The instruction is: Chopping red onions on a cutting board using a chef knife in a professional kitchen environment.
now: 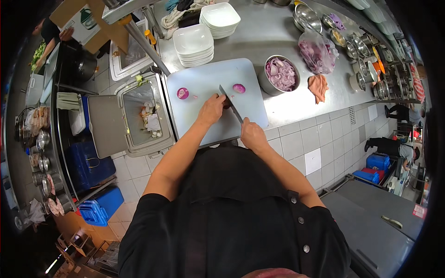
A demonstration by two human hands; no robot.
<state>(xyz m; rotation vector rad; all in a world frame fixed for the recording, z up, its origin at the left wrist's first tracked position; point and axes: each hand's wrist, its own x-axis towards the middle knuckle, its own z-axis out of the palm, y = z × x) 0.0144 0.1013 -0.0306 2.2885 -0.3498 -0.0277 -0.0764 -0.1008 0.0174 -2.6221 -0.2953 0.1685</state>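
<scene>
My right hand [253, 135] grips the handle of a kitchen knife [232, 105], its blade slanting away to the upper left over a white cutting board [187, 120]. Beside the blade, my left hand [211, 109] holds a dark red onion piece [226, 103] against the board, mostly hidden by fingers and knife. A cut red onion half [182, 93] lies on the board's left, its cut face showing. Another red onion piece [239, 88] rests right of the knife tip. To the board's right stands a steel pot [273, 86] full of sliced red onion [282, 74].
Stacked white dishes [193, 39] stand behind the board. An open waste bin [130, 111] adjoins its left side. Right of the pot lie a bag of red onions [318, 52] and an orange cloth [317, 88]. A co-worker's hand [66, 34] shows at far left near a cardboard box [99, 33].
</scene>
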